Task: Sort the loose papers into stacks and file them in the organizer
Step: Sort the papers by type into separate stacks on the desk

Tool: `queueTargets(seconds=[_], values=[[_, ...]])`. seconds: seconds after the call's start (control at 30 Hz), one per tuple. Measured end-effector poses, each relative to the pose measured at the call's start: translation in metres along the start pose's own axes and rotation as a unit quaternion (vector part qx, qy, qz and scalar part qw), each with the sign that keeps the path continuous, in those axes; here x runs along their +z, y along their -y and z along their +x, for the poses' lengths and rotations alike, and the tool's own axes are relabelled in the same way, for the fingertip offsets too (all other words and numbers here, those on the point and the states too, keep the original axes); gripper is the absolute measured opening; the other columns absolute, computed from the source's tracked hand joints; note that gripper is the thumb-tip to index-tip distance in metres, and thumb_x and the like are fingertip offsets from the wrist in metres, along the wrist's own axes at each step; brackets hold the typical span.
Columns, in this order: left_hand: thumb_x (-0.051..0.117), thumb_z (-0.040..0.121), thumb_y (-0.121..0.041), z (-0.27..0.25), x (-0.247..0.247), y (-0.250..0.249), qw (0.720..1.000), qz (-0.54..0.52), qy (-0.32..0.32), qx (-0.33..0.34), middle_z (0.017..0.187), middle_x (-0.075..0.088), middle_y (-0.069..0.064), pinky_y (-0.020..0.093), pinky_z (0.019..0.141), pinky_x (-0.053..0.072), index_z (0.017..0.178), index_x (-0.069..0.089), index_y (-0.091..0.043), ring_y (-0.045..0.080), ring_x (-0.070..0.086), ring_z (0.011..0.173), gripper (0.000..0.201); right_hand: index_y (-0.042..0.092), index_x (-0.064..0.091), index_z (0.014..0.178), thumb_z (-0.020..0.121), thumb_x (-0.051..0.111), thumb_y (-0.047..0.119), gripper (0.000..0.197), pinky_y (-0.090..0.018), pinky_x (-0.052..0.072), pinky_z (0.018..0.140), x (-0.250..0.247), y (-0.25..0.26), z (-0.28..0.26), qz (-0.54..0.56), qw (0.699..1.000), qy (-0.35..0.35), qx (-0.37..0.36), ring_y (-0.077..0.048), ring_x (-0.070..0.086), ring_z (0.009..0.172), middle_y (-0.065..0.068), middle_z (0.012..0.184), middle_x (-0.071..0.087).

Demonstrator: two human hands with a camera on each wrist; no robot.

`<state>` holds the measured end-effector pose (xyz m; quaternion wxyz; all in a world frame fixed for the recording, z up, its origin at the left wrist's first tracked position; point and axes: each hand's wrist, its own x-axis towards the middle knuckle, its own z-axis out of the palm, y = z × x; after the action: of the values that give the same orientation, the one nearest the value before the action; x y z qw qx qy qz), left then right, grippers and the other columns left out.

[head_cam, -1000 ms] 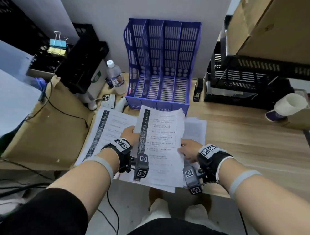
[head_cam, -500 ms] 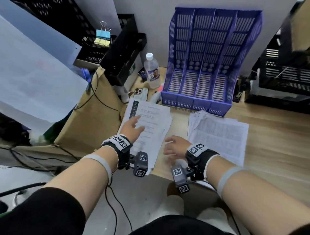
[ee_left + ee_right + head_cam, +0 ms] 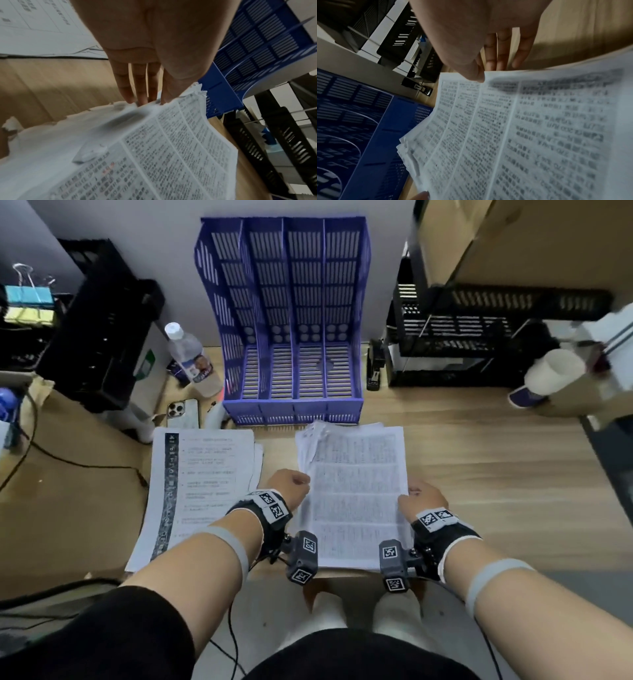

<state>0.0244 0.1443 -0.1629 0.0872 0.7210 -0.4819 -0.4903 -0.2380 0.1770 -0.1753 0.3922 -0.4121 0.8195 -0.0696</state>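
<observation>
Two paper stacks lie on the wooden desk before the empty blue four-slot organizer (image 3: 294, 313). The left stack (image 3: 202, 484) has a dark stripe down its left margin, and no hand touches it. The right stack (image 3: 352, 494) is dense small print. My left hand (image 3: 289, 486) grips its left edge, and my right hand (image 3: 419, 498) grips its right edge. In the right wrist view the thumb of my right hand (image 3: 488, 70) lies on top of the stack (image 3: 530, 128) with the fingers beneath. In the left wrist view my left hand (image 3: 147, 100) meets the stack's edge (image 3: 154, 148), which bows upward.
A water bottle (image 3: 191, 361) and a phone (image 3: 183, 414) sit left of the organizer, and a black stapler (image 3: 375, 368) sits right of it. Black crates (image 3: 462, 337) and a paper cup (image 3: 551, 374) fill the back right. A black crate (image 3: 99, 337) and brown cardboard (image 3: 68, 474) are at left.
The striped sheets both hands held a second ago now lie on the left stack. Both hands have moved right and taken hold of the dense-print stack by its sides.
</observation>
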Motion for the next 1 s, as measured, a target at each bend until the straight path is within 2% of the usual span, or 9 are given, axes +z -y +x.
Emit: queueTargets(seconds=[0.07,0.13,0.23,0.3,0.4,0.47,0.57,0.73,1.0], values=[[0.055,0.089,-0.011,0.000,0.005,-0.003,1.000,0.028,0.003,0.002,0.086,0.060,0.005,0.035,0.071,0.055,0.092,0.064,-0.027,0.024,0.054,0.069,0.019,0.022,0.068,0.103,0.083,0.057,0.016,0.024,-0.022,0.040,0.072,-0.005,-0.003,-0.001,0.022,0.999,-0.022,-0.012,-0.020,0.054,0.080,0.003,0.090,0.063],[0.054,0.089,-0.012,-0.003,0.009,-0.007,0.999,0.050,0.007,0.002,0.087,0.059,0.004,0.030,0.066,0.051,0.094,0.061,-0.029,0.022,0.050,0.069,0.019,0.020,0.066,0.093,0.082,0.060,0.017,0.013,-0.022,0.040,0.069,-0.008,-0.004,-0.002,0.040,0.998,-0.037,-0.014,-0.019,0.054,0.076,0.004,0.084,0.061],[0.055,0.093,-0.017,-0.006,0.013,-0.015,0.997,0.082,0.006,-0.014,0.122,0.068,0.006,0.024,0.082,0.049,0.116,0.071,-0.014,0.025,0.065,0.101,0.029,0.009,0.066,0.080,0.075,0.062,0.015,0.008,-0.022,0.043,0.058,-0.014,-0.008,0.004,0.049,0.998,-0.025,-0.009,-0.019,0.057,0.068,-0.003,0.077,0.067],[0.055,0.093,-0.018,-0.010,0.016,-0.021,0.995,0.093,-0.016,-0.018,0.130,0.063,0.005,0.019,0.082,0.044,0.121,0.069,-0.014,0.023,0.063,0.110,0.031,0.009,0.061,0.072,0.073,0.058,0.010,0.003,-0.022,0.041,0.055,-0.020,-0.011,0.011,0.039,0.999,-0.004,-0.025,-0.018,0.054,0.065,-0.006,0.074,0.066],[0.059,0.091,-0.023,-0.014,0.021,-0.027,0.991,0.092,-0.094,-0.020,0.124,0.062,0.005,0.014,0.058,0.045,0.115,0.069,-0.021,0.018,0.062,0.083,0.026,0.020,0.046,0.071,0.077,0.050,0.005,0.016,-0.023,0.034,0.050,-0.031,-0.017,0.021,0.033,0.999,-0.010,-0.028,-0.020,0.045,0.061,-0.001,0.070,0.052],[0.060,0.090,-0.023,-0.017,0.027,-0.032,0.990,0.083,-0.110,-0.015,0.116,0.060,0.004,0.016,0.050,0.038,0.113,0.066,-0.021,0.019,0.057,0.079,0.023,0.020,0.038,0.074,0.081,0.047,0.003,0.020,-0.026,0.029,0.048,-0.041,-0.025,0.027,0.039,0.999,-0.030,-0.019,-0.020,0.038,0.057,0.000,0.068,0.043],[0.062,0.088,-0.021,-0.017,0.046,-0.041,0.997,0.046,-0.058,-0.016,0.112,0.065,0.004,0.029,0.073,0.054,0.119,0.060,-0.018,0.023,0.063,0.088,0.032,0.018,0.043,0.083,0.085,0.046,0.002,0.016,-0.027,0.031,0.051,-0.057,-0.038,0.034,0.047,0.998,-0.037,-0.016,-0.022,0.044,0.065,-0.001,0.074,0.047],[0.065,0.087,-0.021,-0.018,0.093,-0.067,0.999,0.042,0.026,0.008,0.119,0.067,0.007,0.037,0.097,0.051,0.128,0.059,-0.016,0.025,0.064,0.107,0.041,0.017,0.054,0.097,0.088,0.046,0.000,0.021,-0.023,0.036,0.071,-0.093,-0.065,0.041,0.068,0.995,-0.076,-0.018,-0.022,0.049,0.082,-0.001,0.090,0.054],[0.059,0.088,-0.020,-0.006,0.152,-0.104,0.998,0.061,0.008,0.021,0.130,0.059,0.004,0.029,0.093,0.046,0.131,0.055,-0.022,0.024,0.058,0.115,0.043,0.015,0.061,0.114,0.087,0.047,0.002,0.033,-0.023,0.041,0.077,-0.169,-0.121,0.063,0.031,0.994,-0.097,0.026,-0.025,0.056,0.089,-0.008,0.114,0.067]])
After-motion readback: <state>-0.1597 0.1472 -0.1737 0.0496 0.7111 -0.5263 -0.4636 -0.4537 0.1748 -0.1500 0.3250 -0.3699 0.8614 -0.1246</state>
